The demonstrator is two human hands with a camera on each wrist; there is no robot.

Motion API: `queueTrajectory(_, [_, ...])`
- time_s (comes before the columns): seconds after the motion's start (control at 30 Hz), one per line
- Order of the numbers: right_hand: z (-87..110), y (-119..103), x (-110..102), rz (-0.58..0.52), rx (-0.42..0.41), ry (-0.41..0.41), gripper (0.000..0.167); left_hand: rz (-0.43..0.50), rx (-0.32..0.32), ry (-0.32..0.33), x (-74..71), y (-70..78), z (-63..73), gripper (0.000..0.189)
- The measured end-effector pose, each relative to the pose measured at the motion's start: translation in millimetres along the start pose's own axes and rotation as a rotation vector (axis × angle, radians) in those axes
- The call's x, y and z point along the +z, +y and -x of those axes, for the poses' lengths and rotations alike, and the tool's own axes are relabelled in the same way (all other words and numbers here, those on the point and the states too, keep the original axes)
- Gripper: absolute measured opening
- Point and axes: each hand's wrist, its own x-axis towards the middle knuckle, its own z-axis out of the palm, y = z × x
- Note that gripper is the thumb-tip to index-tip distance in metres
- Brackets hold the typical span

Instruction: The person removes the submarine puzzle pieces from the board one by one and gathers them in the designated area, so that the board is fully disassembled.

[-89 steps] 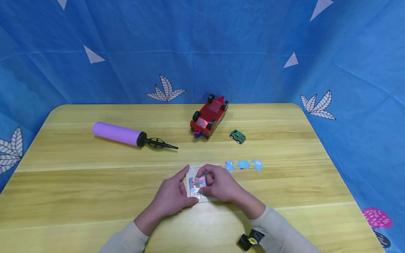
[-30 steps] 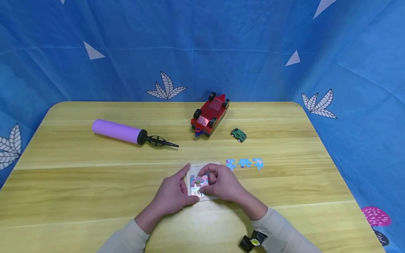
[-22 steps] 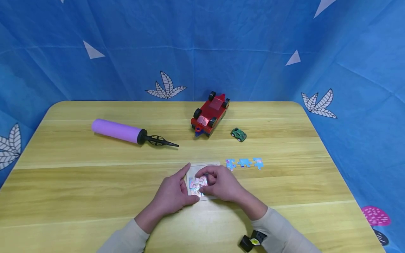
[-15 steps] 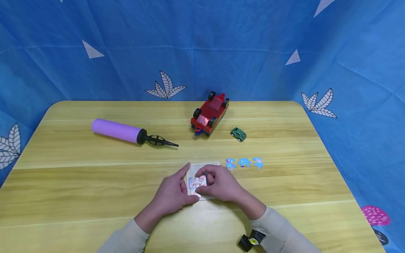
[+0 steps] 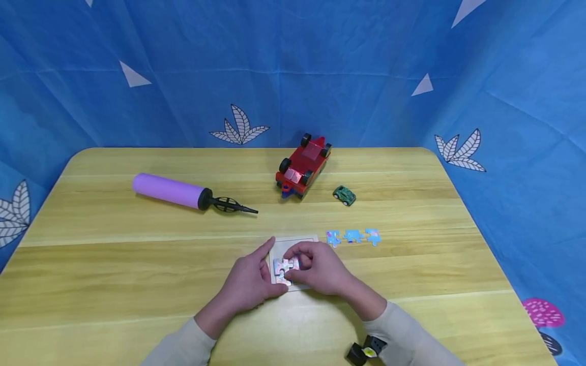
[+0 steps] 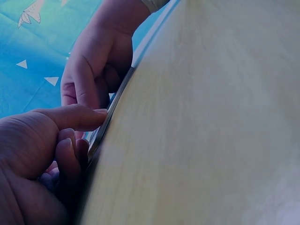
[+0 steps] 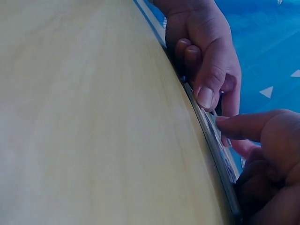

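A pale, square puzzle board lies on the table in front of the person. Interlocking pink-and-blue puzzle pieces cover part of its lower left. My left hand grips the board at its left side, thumb along the near edge and forefinger up by the far left corner. My right hand is over the board's right half, thumb and forefinger pinching a puzzle piece that the hand partly hides. In the right wrist view both thumbs meet above the thin board edge. Whether the pinched piece is fully seated I cannot tell.
Three loose blue puzzle pieces lie in a row right of the board. Behind them stands a small green toy car. A red toy vehicle lies wheels up farther back. A purple hand pump with a black nozzle lies left.
The right hand's fingertips and the pinched puzzle piece have shifted slightly over the board, and the pieces there catch more light. The left hand keeps its grip; the loose pieces have not moved.
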Motion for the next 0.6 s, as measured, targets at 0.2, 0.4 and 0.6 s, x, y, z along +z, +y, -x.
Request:
queueTrajectory(0.2, [5.2, 2.6, -3.9, -0.062, -0.021, 0.018, 0.025, 0.002, -0.013, -0.003, -0.7, 0.4, 0.3, 0.108])
queueTrajectory(0.4, [13.4, 4.8, -11.3, -0.083, -0.014, 0.042, 0.025, 0.009, -0.023, -0.009, 0.1, 0.3, 0.7, 0.109])
queueTrajectory(0.6, [18.3, 9.4, -22.0, -0.063, 0.018, 0.075, 0.026, 0.007, -0.026, -0.008, -0.2, 1.2, -0.6, 0.108])
